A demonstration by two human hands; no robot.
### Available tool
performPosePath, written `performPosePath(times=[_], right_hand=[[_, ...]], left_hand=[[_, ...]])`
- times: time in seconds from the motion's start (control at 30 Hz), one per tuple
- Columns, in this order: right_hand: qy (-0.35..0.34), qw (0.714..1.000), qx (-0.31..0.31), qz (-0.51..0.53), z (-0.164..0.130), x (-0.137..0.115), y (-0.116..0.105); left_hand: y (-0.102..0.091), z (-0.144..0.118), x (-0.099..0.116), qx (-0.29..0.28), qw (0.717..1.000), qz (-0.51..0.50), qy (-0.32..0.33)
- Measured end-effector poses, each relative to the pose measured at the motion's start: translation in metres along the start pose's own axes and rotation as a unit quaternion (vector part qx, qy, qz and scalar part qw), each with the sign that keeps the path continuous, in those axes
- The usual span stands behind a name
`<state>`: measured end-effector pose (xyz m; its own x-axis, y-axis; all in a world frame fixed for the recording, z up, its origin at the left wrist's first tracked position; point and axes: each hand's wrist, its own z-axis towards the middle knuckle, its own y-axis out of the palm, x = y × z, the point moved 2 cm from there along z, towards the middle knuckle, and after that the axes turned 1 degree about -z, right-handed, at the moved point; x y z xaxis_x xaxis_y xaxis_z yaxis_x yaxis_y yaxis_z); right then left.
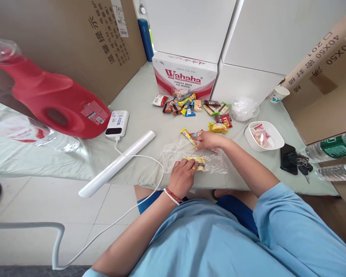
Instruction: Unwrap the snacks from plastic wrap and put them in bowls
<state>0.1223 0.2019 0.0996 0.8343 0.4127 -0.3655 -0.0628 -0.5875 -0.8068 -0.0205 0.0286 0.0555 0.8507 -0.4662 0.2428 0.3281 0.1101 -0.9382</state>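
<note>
The left hand point(184, 175) is pressing down, fingers curled, on a yellow snack point(196, 161) that is lying inside a clear bag point(173, 154) at the near edge of the table point(144, 127). The right hand point(208, 141) is closing around a brown-and-orange bar point(196, 135) just beyond the bag, with a yellow-striped bar point(187, 135) touching it on the left. Judging by how things are lying, the packing looks barely begun: one snack is sitting in the bag, one is being gripped, and most are waiting outside. A yellow packet point(218, 127) and a red one point(224, 119) are lying just past the right hand, and a heap of snacks point(187, 104) is resting in front of the Wahaha box point(184, 77). A white tray point(263, 135) holding pink packets is sitting to the right, well apart from the bag. The bag's mouth is hard to make out among its wrinkles, so I cannot tell which way it is opening. The left fingers are hiding part of the snack under them, and the right palm is covering most of the bar. Labels in the heap are too small to read.
</note>
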Motion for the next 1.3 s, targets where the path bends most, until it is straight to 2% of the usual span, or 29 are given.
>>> performPosePath(times=[0.13, 0.27, 0.37, 0.5, 0.63, 0.73, 0.87, 0.97, 1.03, 1.1, 1.2, 1.27, 1.3], right_hand=[[-0.085, 0.983, 0.022, 0.162, -0.005, 0.009, 0.007], [-0.17, 0.96, 0.115, 0.193, -0.028, -0.002, 0.022], [-0.216, 0.955, 0.151, 0.135, -0.053, -0.014, 0.041], [-0.249, 0.943, 0.22, -0.021, -0.078, -0.021, 0.078], [-0.26, 0.925, 0.268, -0.075, -0.084, -0.02, 0.115], [-0.274, 0.912, 0.289, -0.096, -0.082, -0.019, 0.131], [-0.317, 0.903, 0.273, -0.099, -0.083, -0.017, 0.137], [-0.308, 0.912, 0.258, -0.085, -0.083, -0.016, 0.135], [-0.283, 0.922, 0.255, -0.066, -0.081, -0.015, 0.132], [-0.267, 0.93, 0.248, -0.045, -0.078, -0.014, 0.128], [-0.273, 0.932, 0.24, -0.005, -0.074, -0.011, 0.121], [-0.283, 0.929, 0.236, 0.022, -0.072, -0.009, 0.117], [-0.286, 0.928, 0.235, 0.033, -0.072, -0.009, 0.116]], left_hand=[[0.001, 0.001, 0.0, -0.006, 1.0, 0.001, 0.002], [0.0, 0.002, 0.0, -0.013, 1.0, -0.01, -0.014], [-0.001, 0.001, -0.001, -0.015, 1.0, -0.013, -0.023], [0.002, -0.004, -0.005, 0.003, 0.999, -0.027, -0.027], [0.009, -0.015, -0.015, 0.045, 0.995, -0.089, -0.025], [0.01, -0.025, -0.026, 0.081, 0.983, -0.161, -0.039], [0.004, -0.033, -0.047, 0.124, 0.952, -0.24, -0.143], [-0.005, -0.03, -0.062, 0.192, 0.933, -0.203, -0.227], [-0.01, -0.024, -0.07, 0.232, 0.927, -0.166, -0.245], [-0.014, -0.018, -0.077, 0.223, 0.933, -0.175, -0.22], [-0.017, -0.014, -0.084, 0.141, 0.939, -0.286, -0.13], [-0.02, -0.018, -0.085, 0.102, 0.916, -0.377, -0.088], [-0.021, -0.021, -0.085, 0.097, 0.898, -0.421, -0.087]])
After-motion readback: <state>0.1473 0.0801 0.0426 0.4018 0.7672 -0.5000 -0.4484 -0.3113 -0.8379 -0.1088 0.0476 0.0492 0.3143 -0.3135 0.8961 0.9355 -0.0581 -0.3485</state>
